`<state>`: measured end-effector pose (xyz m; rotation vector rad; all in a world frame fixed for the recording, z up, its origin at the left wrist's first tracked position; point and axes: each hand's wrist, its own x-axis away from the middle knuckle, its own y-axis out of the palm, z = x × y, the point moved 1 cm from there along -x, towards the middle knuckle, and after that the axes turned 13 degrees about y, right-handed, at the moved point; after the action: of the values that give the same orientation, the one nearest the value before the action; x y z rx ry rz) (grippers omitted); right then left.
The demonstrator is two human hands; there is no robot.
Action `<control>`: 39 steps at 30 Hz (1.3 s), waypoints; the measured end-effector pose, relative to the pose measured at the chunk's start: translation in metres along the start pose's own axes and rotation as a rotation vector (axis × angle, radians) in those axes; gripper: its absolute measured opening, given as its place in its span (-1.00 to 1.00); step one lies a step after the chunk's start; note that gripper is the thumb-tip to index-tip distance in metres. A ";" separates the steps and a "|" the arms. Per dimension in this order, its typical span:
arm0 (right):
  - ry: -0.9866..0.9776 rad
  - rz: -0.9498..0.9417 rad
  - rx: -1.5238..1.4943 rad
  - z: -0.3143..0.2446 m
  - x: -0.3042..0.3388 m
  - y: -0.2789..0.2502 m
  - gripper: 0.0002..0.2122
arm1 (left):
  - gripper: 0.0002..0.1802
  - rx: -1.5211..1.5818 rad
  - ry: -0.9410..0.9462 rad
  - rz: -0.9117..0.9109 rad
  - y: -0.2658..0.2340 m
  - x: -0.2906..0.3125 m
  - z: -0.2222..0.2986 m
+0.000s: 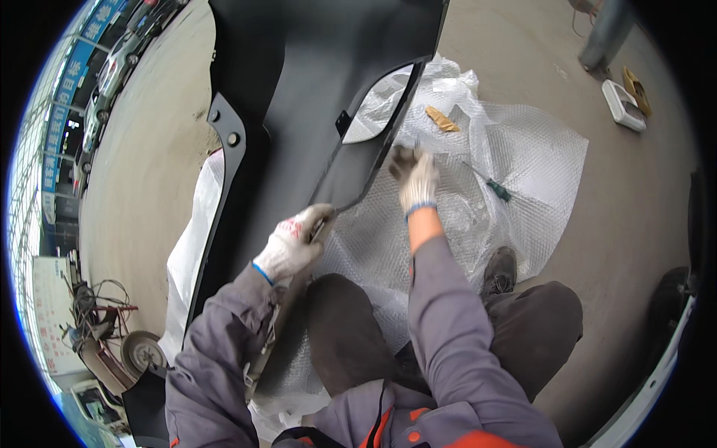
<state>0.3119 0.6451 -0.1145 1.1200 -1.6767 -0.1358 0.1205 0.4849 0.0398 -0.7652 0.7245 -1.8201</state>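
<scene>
At 11 o'clock from both hands, a large curved black panel (306, 127) lies on the ground sheet, long axis running from about 1 o'clock at its far end down to 7 at the near one. Its right-hand edge, the one facing the hands, is the line I watch.

Next in size: bubble wrap (541, 160), spread under the panel and fanning out toward 2 o'clock.

Left hand (291, 243), gloved, is the nearer of the two: it sits right on that edge, toward the near end, fingers curled over and thumb closed in. I read it as gripping the panel's rim.

Right hand (414, 179), gloved too, is at 1 o'clock from the left, just outside the same edge. Fingers look bent but smeared by blur; from my remote seat I cannot tell how far open they are, whether they touch the edge, or whether they pinch anything.

Smaller: green-handled screwdriver (498, 190) on the wrap, at 3 o'clock from the right hand, apart from it. Crumpled brown scrap (442, 119) at 1 o'clock.
</scene>
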 end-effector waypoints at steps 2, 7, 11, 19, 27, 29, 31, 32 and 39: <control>0.024 -0.129 -0.101 -0.046 -0.025 0.038 -0.65 | -0.30 -0.016 0.025 -0.019 0.009 -0.002 0.010; 0.123 -0.429 -0.112 -0.084 -0.009 0.077 -0.69 | -0.35 0.068 -0.008 0.005 0.009 0.006 0.010; 0.037 -0.383 -0.064 -0.085 0.010 0.085 -0.69 | -0.37 0.069 0.061 0.036 0.009 0.014 0.010; -0.076 -0.014 -0.050 -0.101 0.065 0.066 -0.53 | -0.46 0.104 0.192 0.026 0.015 0.041 0.025; -0.472 0.098 0.004 -0.165 0.128 0.022 -0.58 | -0.44 0.202 0.422 0.005 0.009 0.078 0.059; -0.518 -0.051 0.013 -0.183 0.151 0.018 -0.59 | -0.46 0.230 0.404 -0.044 0.011 0.088 0.064; -0.406 0.074 0.012 -0.197 0.184 0.023 -0.61 | -0.46 0.211 0.311 -0.149 0.020 0.100 0.077; -0.444 0.024 0.091 -0.199 0.187 0.016 -0.62 | -0.46 0.207 0.312 -0.142 0.025 0.104 0.080; -0.947 0.114 0.615 -0.219 0.204 -0.052 -0.73 | -0.45 0.312 0.337 -0.134 0.022 0.096 0.074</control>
<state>0.5198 0.5619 0.0909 1.5313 -2.7427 -0.0796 0.1608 0.3779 0.0859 -0.3113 0.5892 -2.1492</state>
